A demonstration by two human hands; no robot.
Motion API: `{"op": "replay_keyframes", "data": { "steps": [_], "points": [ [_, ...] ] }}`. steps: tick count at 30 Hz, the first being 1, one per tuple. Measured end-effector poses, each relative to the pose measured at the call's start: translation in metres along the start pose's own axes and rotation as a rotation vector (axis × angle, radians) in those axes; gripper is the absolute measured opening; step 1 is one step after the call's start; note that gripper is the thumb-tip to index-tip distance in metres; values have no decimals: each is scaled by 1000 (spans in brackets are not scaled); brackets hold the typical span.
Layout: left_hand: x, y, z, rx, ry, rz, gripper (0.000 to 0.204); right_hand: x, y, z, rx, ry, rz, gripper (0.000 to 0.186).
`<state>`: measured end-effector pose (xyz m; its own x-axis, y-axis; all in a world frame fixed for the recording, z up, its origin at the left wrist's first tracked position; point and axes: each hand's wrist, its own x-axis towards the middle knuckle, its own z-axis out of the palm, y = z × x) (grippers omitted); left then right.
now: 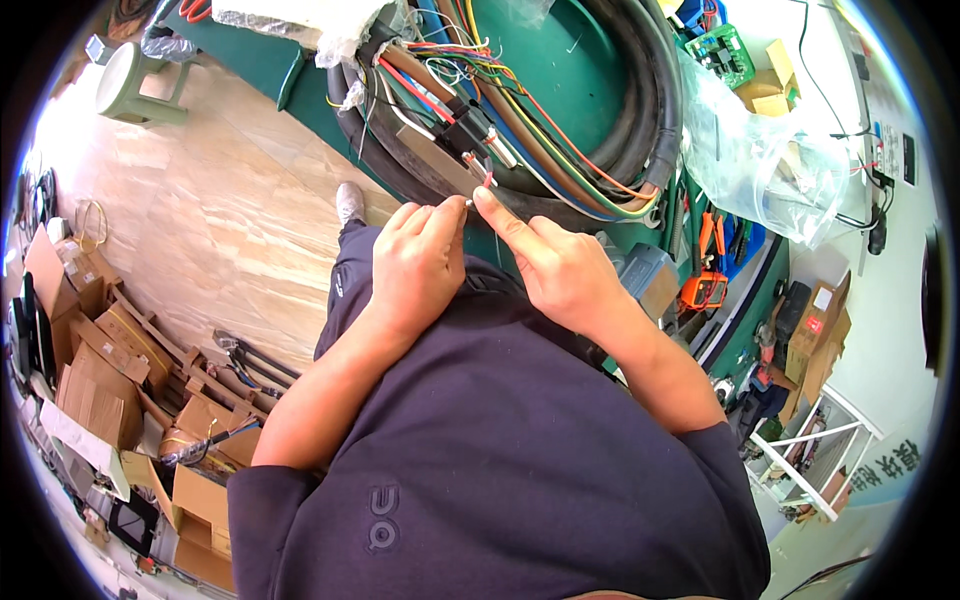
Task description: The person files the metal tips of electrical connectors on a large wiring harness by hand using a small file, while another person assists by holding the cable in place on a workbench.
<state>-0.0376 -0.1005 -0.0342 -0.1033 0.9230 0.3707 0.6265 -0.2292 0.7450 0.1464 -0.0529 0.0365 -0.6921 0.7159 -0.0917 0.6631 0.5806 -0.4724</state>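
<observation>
Two bare hands meet at a small, pale, thin piece (469, 203) just at the near edge of a green-topped bench (570, 95).

The left hand (420, 255) curls with thumb and fingertips pinched together on that piece; the right hand (560, 265) points its index finger to it, and whether it grips too I cannot tell. Just beyond, a thick, smooth black rubber cable coil (650, 90) loops over the bench's near edge, carrying slim, glossy multicoloured wires (520, 90); bare green surface shows inside the loop. Toward the bench's right edge lie a crinkled clear plastic bag (740, 150) and a boxy orange meter (704, 291). Glossy beige floor tiles (230, 190) spread left of the bench.
</observation>
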Motion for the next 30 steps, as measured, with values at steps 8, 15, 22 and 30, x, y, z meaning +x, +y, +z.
{"op": "replay_keyframes", "data": {
  "steps": [8, 15, 22, 30],
  "points": [
    [-1, -2, -2, 18, -3, -31, 16, -53, -6, -24, -59, -111, 76, 72],
    [1, -4, 0, 31, -2, 16, 16, 2, -1, 1, 56, 56, 0, 71],
    [0, -3, 0, -5, 28, 12, 16, -59, -1, -25, -61, -104, 101, 75],
    [2, -1, 1, -5, 10, 5, 17, 2, -3, -5, 35, 23, 21, 72]
  ]
}}
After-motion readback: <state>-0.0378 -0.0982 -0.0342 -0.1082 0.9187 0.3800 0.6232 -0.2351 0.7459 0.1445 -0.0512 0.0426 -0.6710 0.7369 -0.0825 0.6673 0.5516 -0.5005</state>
